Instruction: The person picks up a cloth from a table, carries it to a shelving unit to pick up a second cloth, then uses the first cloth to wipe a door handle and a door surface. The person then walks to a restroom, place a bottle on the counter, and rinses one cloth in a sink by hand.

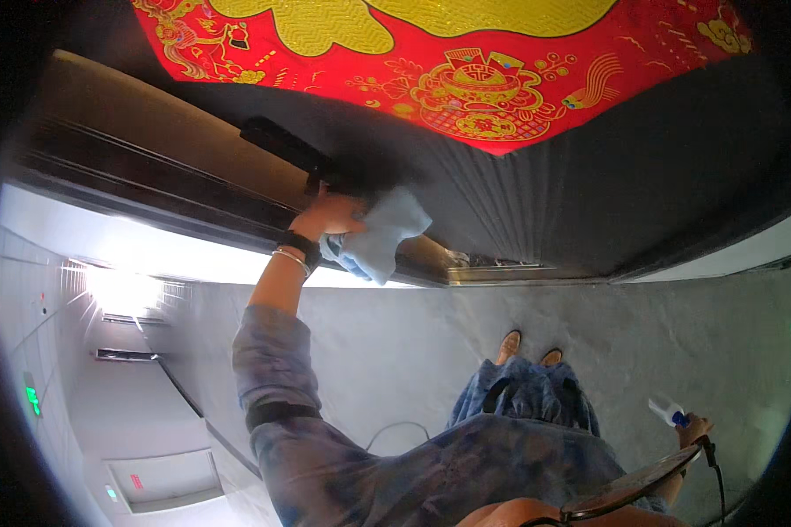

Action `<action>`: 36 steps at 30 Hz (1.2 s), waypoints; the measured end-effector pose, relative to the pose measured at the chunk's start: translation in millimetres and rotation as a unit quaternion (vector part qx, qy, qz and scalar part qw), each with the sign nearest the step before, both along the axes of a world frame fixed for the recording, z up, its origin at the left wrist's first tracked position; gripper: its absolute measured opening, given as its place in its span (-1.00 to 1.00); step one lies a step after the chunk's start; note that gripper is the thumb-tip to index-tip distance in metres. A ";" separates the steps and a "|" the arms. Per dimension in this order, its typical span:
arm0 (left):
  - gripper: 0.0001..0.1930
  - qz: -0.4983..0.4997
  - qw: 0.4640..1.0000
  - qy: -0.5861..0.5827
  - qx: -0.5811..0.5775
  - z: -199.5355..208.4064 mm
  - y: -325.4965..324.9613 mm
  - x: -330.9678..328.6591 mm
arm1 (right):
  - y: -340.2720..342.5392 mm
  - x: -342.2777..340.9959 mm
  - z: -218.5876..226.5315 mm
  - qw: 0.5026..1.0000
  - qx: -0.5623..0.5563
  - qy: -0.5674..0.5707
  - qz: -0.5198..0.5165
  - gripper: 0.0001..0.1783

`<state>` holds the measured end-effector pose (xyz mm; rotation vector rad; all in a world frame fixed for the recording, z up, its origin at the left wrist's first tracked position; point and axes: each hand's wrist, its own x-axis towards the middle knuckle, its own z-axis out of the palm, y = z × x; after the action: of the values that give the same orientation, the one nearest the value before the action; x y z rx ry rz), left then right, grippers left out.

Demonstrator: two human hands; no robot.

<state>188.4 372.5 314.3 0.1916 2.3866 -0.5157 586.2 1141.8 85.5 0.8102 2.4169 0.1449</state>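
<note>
Wiping a dark door with a cloth

Left hand (327, 215) presses the blue cloth (380, 233) against the door (536, 193), fingers clamped on it, below the handle (286, 145). Right hand (694, 430), well below the door, grips a spray bottle (666, 411).

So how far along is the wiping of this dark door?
Nothing shows as finished: the door gives no clear wiped or unwiped patches. In hand now: the left hand presses a light blue cloth against the door just below its black handle. The right hand holds a spray bottle low at the side. The wide dark panel to the right looks left to do.
</note>
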 end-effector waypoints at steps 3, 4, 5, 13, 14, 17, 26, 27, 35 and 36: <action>-0.45 -0.036 0.998 0.024 0.049 -2.5 -10.3 6.3 | 0.8 -11.6 -7.3 0.999 0.034 -0.011 0.035 -0.52; -0.48 -0.072 0.991 0.047 0.101 -3.6 -11.7 9.2 | -7.2 -20.3 2.9 1.000 0.020 -0.009 0.022 -0.52; -0.48 -0.071 0.991 0.047 0.101 -2.9 -11.6 10.2 | -11.7 -26.5 8.7 1.000 0.006 -0.007 0.009 -0.52; -0.56 -0.107 0.989 0.002 0.103 10.6 -4.4 19.8 | -29.2 -43.4 11.8 0.999 0.020 0.011 0.027 -0.52; -0.56 -0.105 0.989 0.000 0.102 9.2 -9.2 23.0 | -35.6 -50.0 17.0 0.999 0.017 0.016 0.030 -0.53; -0.55 -0.085 0.987 0.006 0.133 8.6 -19.8 29.3 | -42.2 -55.3 20.6 0.999 -0.008 0.035 0.000 -0.55; -0.50 -0.110 0.975 0.082 0.176 -18.7 -34.7 12.8 | -74.2 -79.9 51.1 0.985 -0.051 0.029 -0.164 -0.82; -0.49 -0.118 0.972 0.094 0.180 -22.0 -35.5 19.6 | -81.1 -71.1 56.5 0.992 0.005 0.102 -0.077 -0.78; -0.46 -0.162 0.955 0.059 0.243 -36.9 28.6 3.6 | -29.6 -60.1 75.5 0.973 0.087 0.110 -0.182 -0.67; -0.48 -0.170 0.944 0.062 0.277 -48.7 35.2 -6.9 | -25.7 -70.3 83.8 0.971 0.071 0.112 -0.197 -0.67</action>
<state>181.4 407.7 265.6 0.8526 2.5817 0.0134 515.9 1116.0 169.3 1.4223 2.4125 0.0746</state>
